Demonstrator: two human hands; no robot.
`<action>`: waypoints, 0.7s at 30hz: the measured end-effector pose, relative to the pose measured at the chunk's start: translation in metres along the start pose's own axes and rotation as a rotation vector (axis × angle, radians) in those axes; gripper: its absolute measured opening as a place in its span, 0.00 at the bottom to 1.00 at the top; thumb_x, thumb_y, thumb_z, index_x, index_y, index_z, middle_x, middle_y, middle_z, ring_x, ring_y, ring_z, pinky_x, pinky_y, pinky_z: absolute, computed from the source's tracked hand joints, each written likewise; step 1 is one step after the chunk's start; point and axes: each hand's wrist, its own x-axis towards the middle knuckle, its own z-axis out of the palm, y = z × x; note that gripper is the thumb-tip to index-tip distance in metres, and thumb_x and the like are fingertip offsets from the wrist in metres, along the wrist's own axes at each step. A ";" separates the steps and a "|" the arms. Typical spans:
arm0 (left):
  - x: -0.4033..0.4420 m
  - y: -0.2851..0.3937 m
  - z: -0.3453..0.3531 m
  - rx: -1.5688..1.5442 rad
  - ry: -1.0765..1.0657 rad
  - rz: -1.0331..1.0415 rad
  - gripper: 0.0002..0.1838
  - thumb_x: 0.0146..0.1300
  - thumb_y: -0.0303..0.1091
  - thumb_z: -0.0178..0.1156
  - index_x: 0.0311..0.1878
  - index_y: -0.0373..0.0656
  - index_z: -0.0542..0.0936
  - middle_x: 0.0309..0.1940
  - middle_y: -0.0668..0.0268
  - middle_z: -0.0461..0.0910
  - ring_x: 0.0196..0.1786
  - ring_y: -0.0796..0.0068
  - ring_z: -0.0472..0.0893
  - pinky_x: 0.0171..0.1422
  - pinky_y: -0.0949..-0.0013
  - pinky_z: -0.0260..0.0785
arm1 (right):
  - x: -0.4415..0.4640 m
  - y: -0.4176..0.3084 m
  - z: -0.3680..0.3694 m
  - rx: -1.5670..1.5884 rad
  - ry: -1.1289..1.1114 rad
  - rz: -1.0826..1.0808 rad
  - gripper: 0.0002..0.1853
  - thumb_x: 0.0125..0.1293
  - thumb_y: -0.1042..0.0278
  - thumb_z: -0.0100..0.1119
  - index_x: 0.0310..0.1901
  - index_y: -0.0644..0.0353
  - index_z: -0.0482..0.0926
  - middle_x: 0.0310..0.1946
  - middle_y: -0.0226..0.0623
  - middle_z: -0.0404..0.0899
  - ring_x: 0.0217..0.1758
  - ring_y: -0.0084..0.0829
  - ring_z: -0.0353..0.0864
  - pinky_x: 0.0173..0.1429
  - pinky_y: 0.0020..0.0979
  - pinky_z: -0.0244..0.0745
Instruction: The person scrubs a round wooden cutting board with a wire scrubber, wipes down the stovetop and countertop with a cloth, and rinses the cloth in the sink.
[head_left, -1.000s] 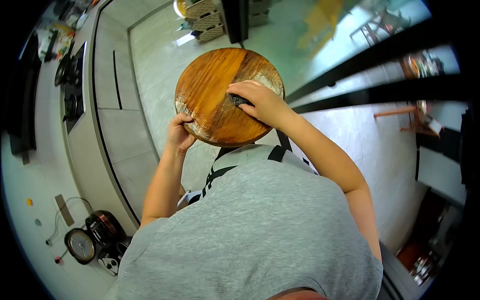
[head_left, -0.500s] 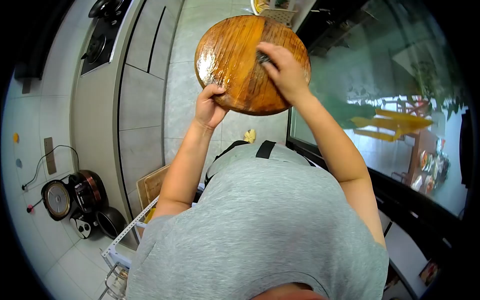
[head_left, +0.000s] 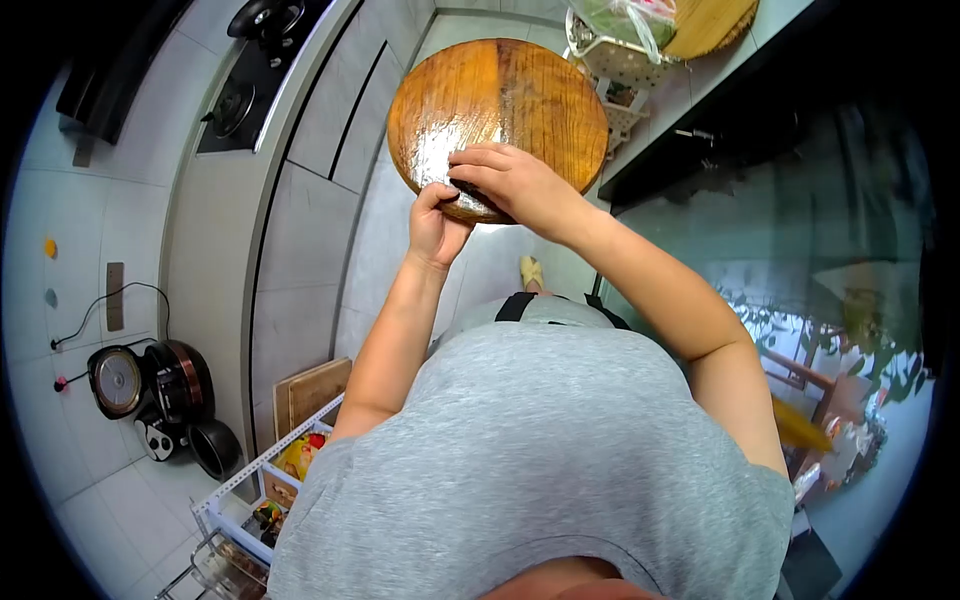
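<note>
A round, thick wooden cutting board (head_left: 545,110) is held up in front of me, its brown surface wet and shiny. My left hand (head_left: 440,230) grips the near-left edge, the thumb on top and the fingers underneath, out of sight. Across the near part of the board lies my right hand (head_left: 515,185), close to the left thumb. Its fingers are curled over a dark scouring pad (head_left: 466,186), mostly hidden beneath them and pressed to the wood.
On the left runs a counter with a gas stove (head_left: 235,108), a rice cooker (head_left: 180,380) and a black pot (head_left: 213,448). A glass door (head_left: 740,230) stands on the right. Beyond the board is a white basket (head_left: 615,60); boards lean by a wheeled rack (head_left: 265,465).
My right hand has slid with the scouring pad from the board's right-centre to its near-left part, beside my left thumb. The view has turned, and the left hand keeps its hold.
</note>
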 end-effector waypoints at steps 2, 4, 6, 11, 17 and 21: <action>0.027 0.006 0.016 -0.009 -0.021 0.058 0.31 0.58 0.26 0.51 0.68 0.30 0.67 0.64 0.52 0.75 0.67 0.54 0.74 0.76 0.49 0.65 | 0.013 0.045 -0.024 -0.020 -0.016 0.014 0.20 0.62 0.77 0.62 0.57 0.56 0.80 0.60 0.38 0.80 0.63 0.45 0.78 0.68 0.40 0.74; 0.052 0.016 0.030 -0.020 -0.030 0.100 0.33 0.58 0.25 0.51 0.70 0.30 0.65 0.66 0.52 0.73 0.69 0.53 0.73 0.78 0.49 0.63 | 0.033 0.094 -0.045 -0.141 0.098 0.031 0.20 0.62 0.77 0.62 0.57 0.55 0.80 0.60 0.38 0.80 0.64 0.45 0.77 0.68 0.41 0.74; 0.073 0.025 0.034 0.030 -0.047 0.126 0.33 0.58 0.25 0.52 0.71 0.30 0.65 0.67 0.52 0.73 0.70 0.53 0.73 0.78 0.49 0.62 | 0.061 0.135 -0.057 -0.178 0.139 0.074 0.21 0.63 0.77 0.62 0.58 0.55 0.80 0.60 0.40 0.80 0.64 0.45 0.77 0.68 0.42 0.73; 0.122 0.057 0.027 -0.027 0.022 0.165 0.34 0.58 0.24 0.51 0.71 0.30 0.64 0.68 0.52 0.72 0.71 0.55 0.72 0.79 0.50 0.62 | 0.106 0.162 -0.039 -0.079 0.064 0.010 0.21 0.62 0.77 0.63 0.58 0.56 0.80 0.60 0.41 0.80 0.65 0.46 0.76 0.69 0.42 0.72; 0.188 0.116 -0.004 0.016 0.006 0.186 0.35 0.58 0.26 0.52 0.72 0.31 0.64 0.68 0.51 0.72 0.70 0.53 0.72 0.78 0.46 0.63 | 0.197 0.247 -0.040 -0.158 0.090 0.013 0.18 0.65 0.74 0.61 0.58 0.57 0.80 0.60 0.40 0.80 0.65 0.46 0.76 0.70 0.41 0.71; 0.243 0.182 -0.020 0.000 -0.010 0.176 0.35 0.58 0.25 0.53 0.72 0.31 0.64 0.68 0.51 0.72 0.70 0.53 0.72 0.77 0.46 0.64 | 0.258 0.272 -0.014 -0.137 0.051 -0.011 0.18 0.67 0.73 0.61 0.58 0.56 0.81 0.60 0.41 0.80 0.65 0.45 0.77 0.69 0.41 0.72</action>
